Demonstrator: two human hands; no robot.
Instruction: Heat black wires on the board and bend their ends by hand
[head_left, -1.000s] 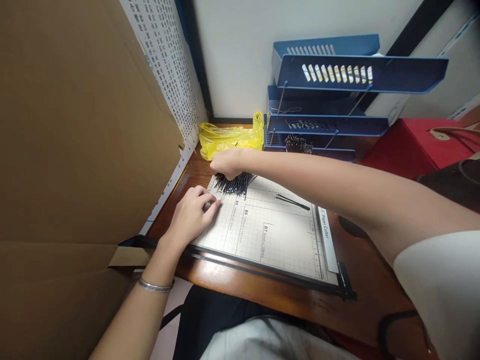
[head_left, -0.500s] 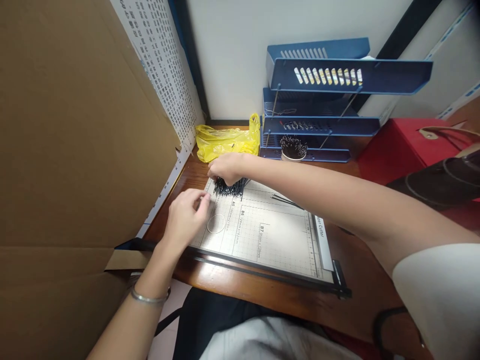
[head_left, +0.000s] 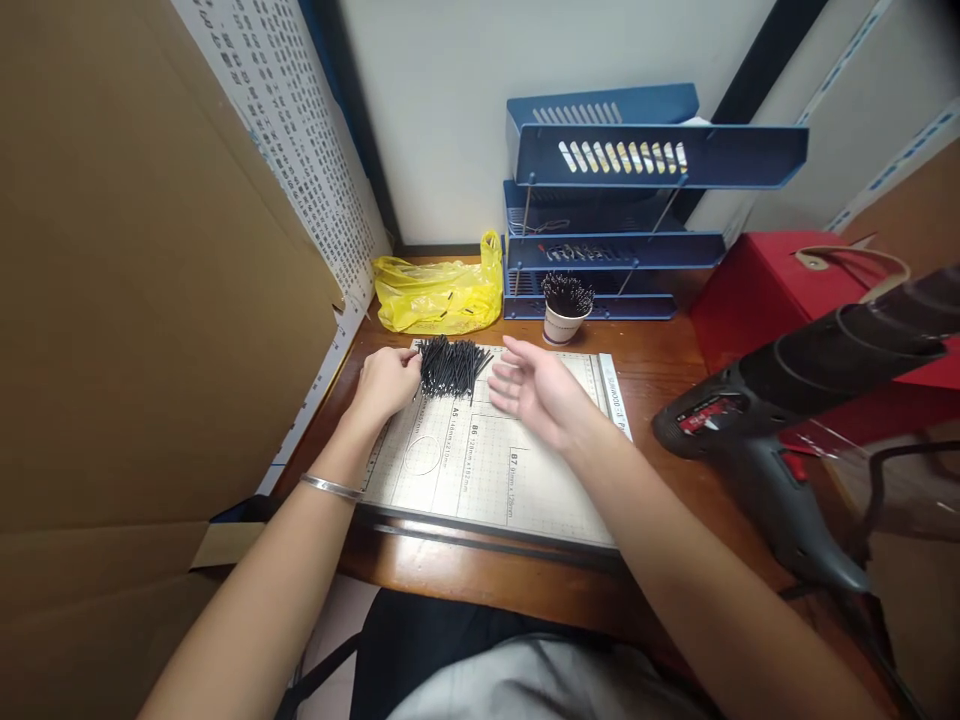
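A pile of short black wires [head_left: 452, 368] with shiny tips lies on the far left part of a paper cutter's gridded board [head_left: 555, 490]. At the pile's left side is my left hand [head_left: 388, 382], its fingers curled in and their tips against the pile's edge; whether they pinch a wire is hidden. My right hand [head_left: 536, 388] hovers or rests just right of the pile, palm turned toward it, fingers apart and holding nothing. Behind the board, a paper cup [head_left: 564, 328] stands full of more upright black wires.
A yellow plastic bag [head_left: 439, 300] lies behind the pile. Blue stacked trays [head_left: 600, 250] stand at the back. On the right are a heat gun [head_left: 780, 470] and a red box [head_left: 750, 270]. A cardboard wall [head_left: 150, 300] borders the left.
My right hand has moved from above the pile to its right side and opened. My left hand has gone forward to the pile's left edge. A few loose wires on the board no longer show.
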